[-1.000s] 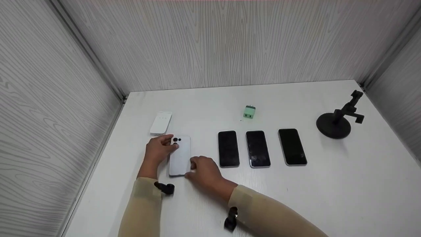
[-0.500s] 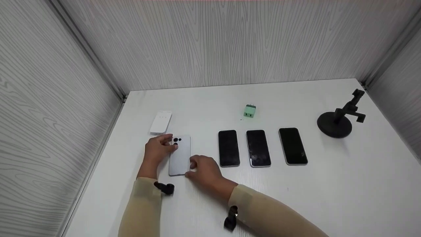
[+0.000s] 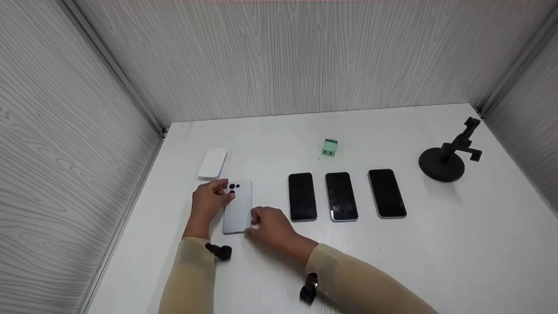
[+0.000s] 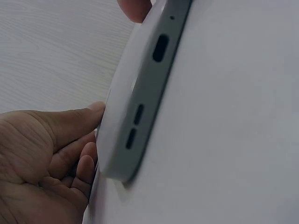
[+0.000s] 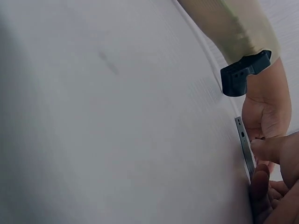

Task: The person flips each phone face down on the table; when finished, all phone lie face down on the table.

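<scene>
Moved: nothing visibly since the earlier frame.
Silver phone (image 3: 239,213): back up on the white table (image 3: 405,261).
Left hand (image 3: 208,201): thumb and fingers grip its upper left corner.
Right hand (image 3: 274,226): pinches its lower right corner.
White slab (image 3: 212,163): just beyond the left hand.

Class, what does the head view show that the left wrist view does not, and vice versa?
Head only: three dark phones, green adapter, black stand, white block. Left wrist only: the oval port and slots in the end of the pale phone. Both: the pale phone, the left hand and the right hand, just a fingertip in the wrist view.
</scene>
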